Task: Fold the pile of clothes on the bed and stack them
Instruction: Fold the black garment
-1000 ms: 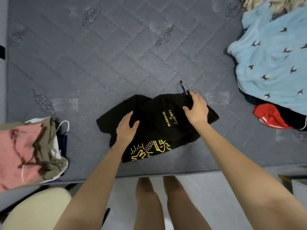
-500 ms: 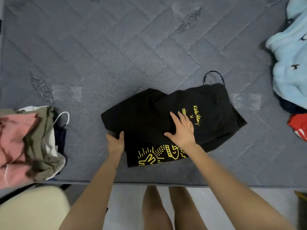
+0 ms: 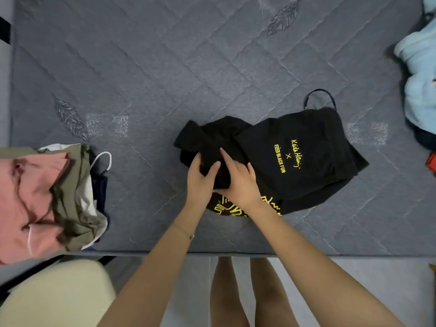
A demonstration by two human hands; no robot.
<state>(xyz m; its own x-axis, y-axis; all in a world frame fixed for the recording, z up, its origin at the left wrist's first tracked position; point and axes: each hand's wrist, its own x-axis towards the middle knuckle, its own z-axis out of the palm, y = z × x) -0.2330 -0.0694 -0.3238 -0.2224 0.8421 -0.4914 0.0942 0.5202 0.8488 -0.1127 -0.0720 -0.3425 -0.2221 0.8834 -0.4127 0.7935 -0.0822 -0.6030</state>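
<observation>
Left hand (image 3: pixel 200 182) has a grip on the black garment (image 3: pixel 306 138): thumb and fingers pinch a bunched bit of its left side. The right hand (image 3: pixel 239 185) isn't grasping anything; it lies flat with straight fingers, pressing down on the cloth right beside the left. The garment sits on the bed (image 3: pixel 165 67) near the front edge, roughly in the middle, partly doubled over, with the yellow lettering facing up on the right half and a yellow print peeking out under the wrists. Progress-wise I'd call it somewhere in the middle. At the left edge of the bed there's a stack (image 3: pixel 47 197) of pink and olive stuff that looks like the finished side. Over at the far right a pile (image 3: pixel 417 79) with something light blue on it looks untouched. This piece needs its left side tucked in, then a move onto the stack. Both forearms reach in from below and converge, hands touching.
</observation>
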